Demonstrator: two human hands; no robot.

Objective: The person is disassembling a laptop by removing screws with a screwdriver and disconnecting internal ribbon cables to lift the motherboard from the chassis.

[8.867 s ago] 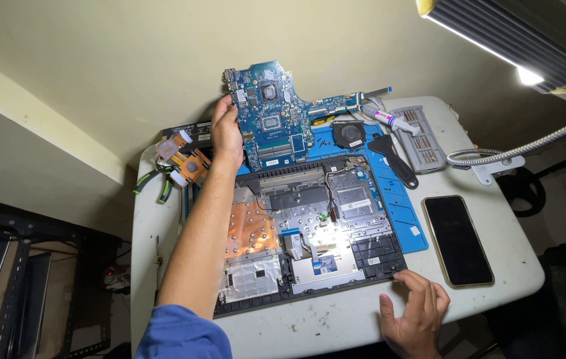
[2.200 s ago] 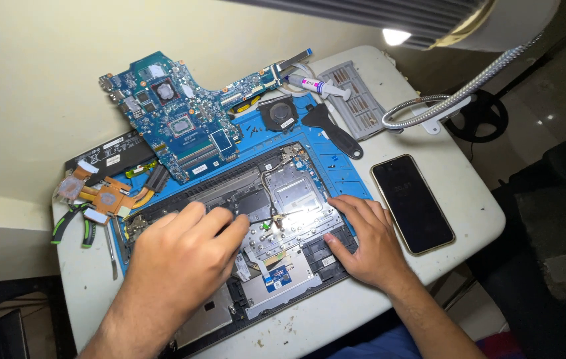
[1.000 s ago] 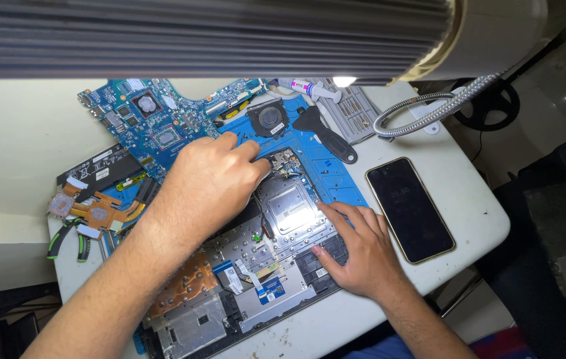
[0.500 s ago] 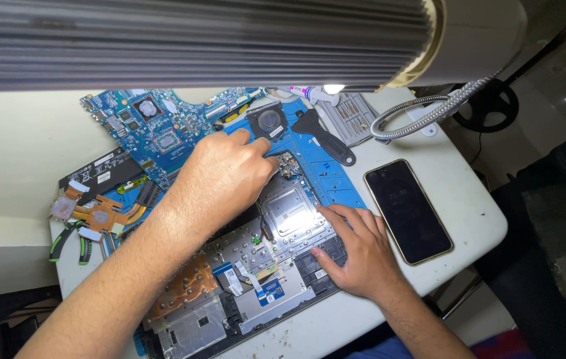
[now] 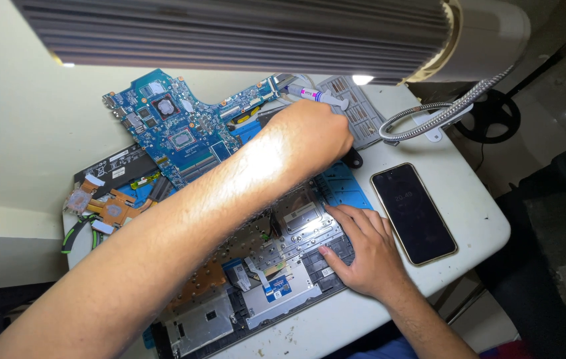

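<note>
An opened laptop chassis lies on a blue mat on a small white table. My left hand reaches across it to the far side, knuckles up. It is beside a grey bit tray and over a black tool. Its fingers are curled under and hidden. My right hand rests flat on the chassis's right part, fingers spread, holding nothing. A blue motherboard lies behind the chassis at the far left.
A dark phone lies right of the mat. A paste syringe sits by the tray. A copper heatsink, a black battery and green-handled pliers lie at the left. A lamp head on a gooseneck hangs overhead.
My left hand has moved from the middle of the chassis up and right to the bit tray. My right hand has stayed on the chassis.
</note>
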